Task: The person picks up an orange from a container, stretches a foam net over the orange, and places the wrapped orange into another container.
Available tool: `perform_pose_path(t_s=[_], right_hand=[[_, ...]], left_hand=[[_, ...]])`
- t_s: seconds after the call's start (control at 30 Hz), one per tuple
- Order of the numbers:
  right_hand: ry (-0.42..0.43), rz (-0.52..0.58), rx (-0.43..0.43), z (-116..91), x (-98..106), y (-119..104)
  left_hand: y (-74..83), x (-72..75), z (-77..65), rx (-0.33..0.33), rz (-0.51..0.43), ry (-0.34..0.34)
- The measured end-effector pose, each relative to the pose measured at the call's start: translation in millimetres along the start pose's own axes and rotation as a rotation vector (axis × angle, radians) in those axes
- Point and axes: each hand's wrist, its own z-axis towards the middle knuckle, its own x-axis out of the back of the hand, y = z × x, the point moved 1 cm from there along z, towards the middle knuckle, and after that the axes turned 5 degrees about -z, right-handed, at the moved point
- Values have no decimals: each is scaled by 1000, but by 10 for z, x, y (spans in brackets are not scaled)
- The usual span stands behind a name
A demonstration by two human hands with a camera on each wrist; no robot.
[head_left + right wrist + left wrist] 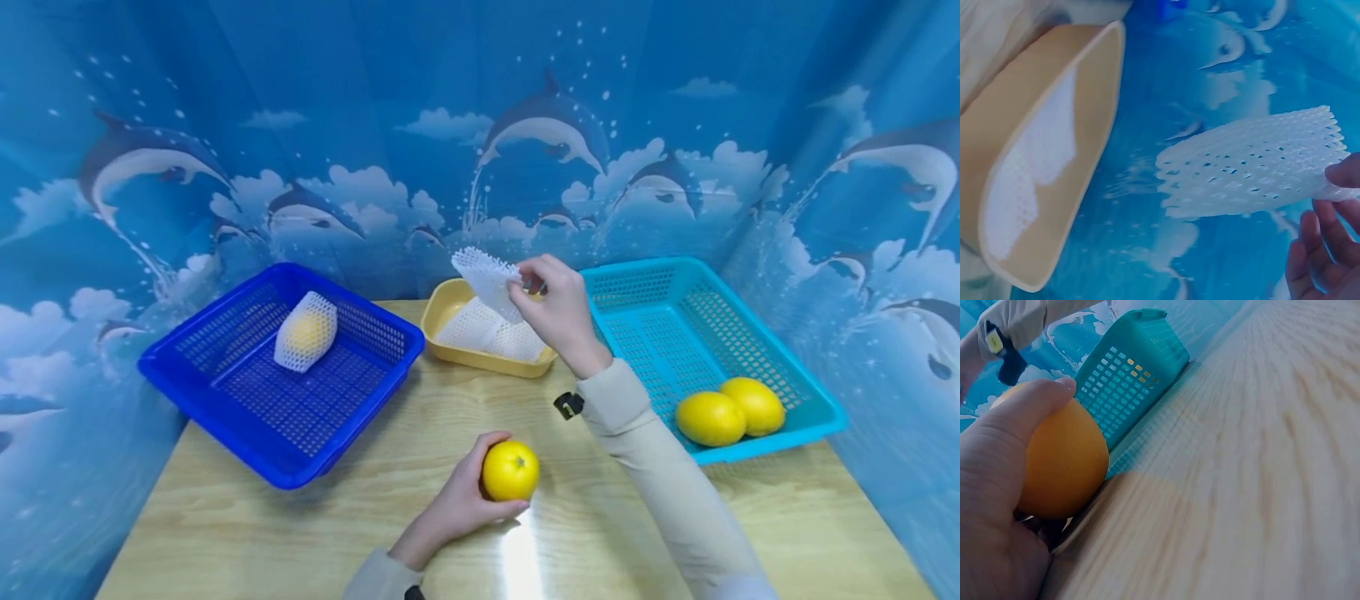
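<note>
My left hand [474,492] grips a yellow round fruit [511,471], which looks like an orange, low over the front middle of the table. In the left wrist view the thumb curls over the top of the fruit [1066,459]. My right hand [558,304] pinches one end of a white foam net sleeve [487,279] above the yellow tray [480,360]. The sleeve [1250,165] hangs flattened with nothing inside it, as the right wrist view shows. More white foam net sleeves [491,329] lie in the tray.
To the left stands a dark blue basket [281,475] with one yellow fruit [309,333] wrapped in a foam net. A turquoise basket [810,421] at the right holds two bare yellow fruits [711,418]. Behind everything hangs a blue curtain [420,100] with dolphins on it.
</note>
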Motion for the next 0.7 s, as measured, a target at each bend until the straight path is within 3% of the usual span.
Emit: perform_pose_path(t_s=[0.13, 0.3, 0.47, 0.57, 0.7], right_hand=[[12, 55, -13, -44, 135, -121], [-16, 103, -113, -157, 290, -268], [-51, 184, -220, -284, 419, -421], [-62, 216, -259, -367, 479, -495], [-61, 233, -273, -474, 556, -588]], left_hand=[[-13, 14, -5, -37, 10, 4], [-7, 30, -18, -44, -19, -8], [24, 46, -4, 17, -232, 7], [79, 72, 35, 34, -379, 62], [248, 165, 121, 6, -561, 155]])
